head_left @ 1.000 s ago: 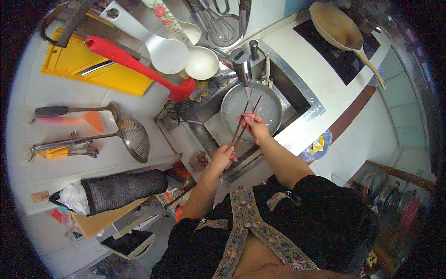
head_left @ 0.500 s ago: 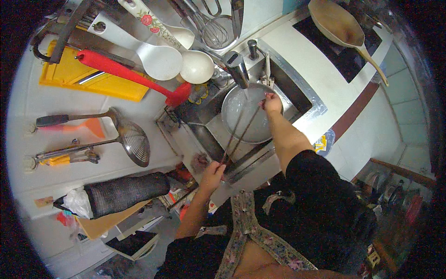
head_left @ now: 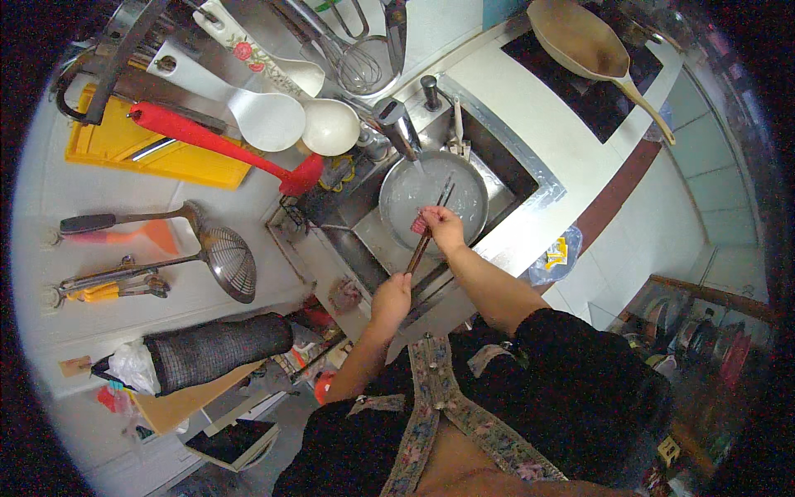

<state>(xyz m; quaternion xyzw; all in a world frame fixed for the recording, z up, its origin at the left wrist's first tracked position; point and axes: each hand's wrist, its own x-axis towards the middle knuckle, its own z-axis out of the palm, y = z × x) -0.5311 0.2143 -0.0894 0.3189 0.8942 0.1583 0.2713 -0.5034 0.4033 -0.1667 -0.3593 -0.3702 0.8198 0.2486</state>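
My left hand (head_left: 394, 295) grips the near ends of a pair of dark chopsticks (head_left: 418, 255). My right hand (head_left: 443, 228) pinches a small pink thing (head_left: 421, 221), too small to name, around the chopsticks farther up, with their far tips showing beyond it. Both hands are closed. Under the chopsticks' upper part is a round metal pan (head_left: 397, 195) of water in the steel sink (head_left: 509, 178). A thin stream runs into it from the faucet (head_left: 397, 128).
A beige frying pan (head_left: 580, 45) sits on the black hob (head_left: 604, 112) at upper right. Ladles, a red spoon (head_left: 199, 137), a yellow slicer (head_left: 91, 149) and other utensils hang at left. A black mesh bag (head_left: 215, 352) hangs lower left; a plastic bag (head_left: 551, 257) is beside the counter.
My right hand went up along the chopsticks toward their tips half a second ago and has now come back down toward my left hand. My left hand still holds the near ends.
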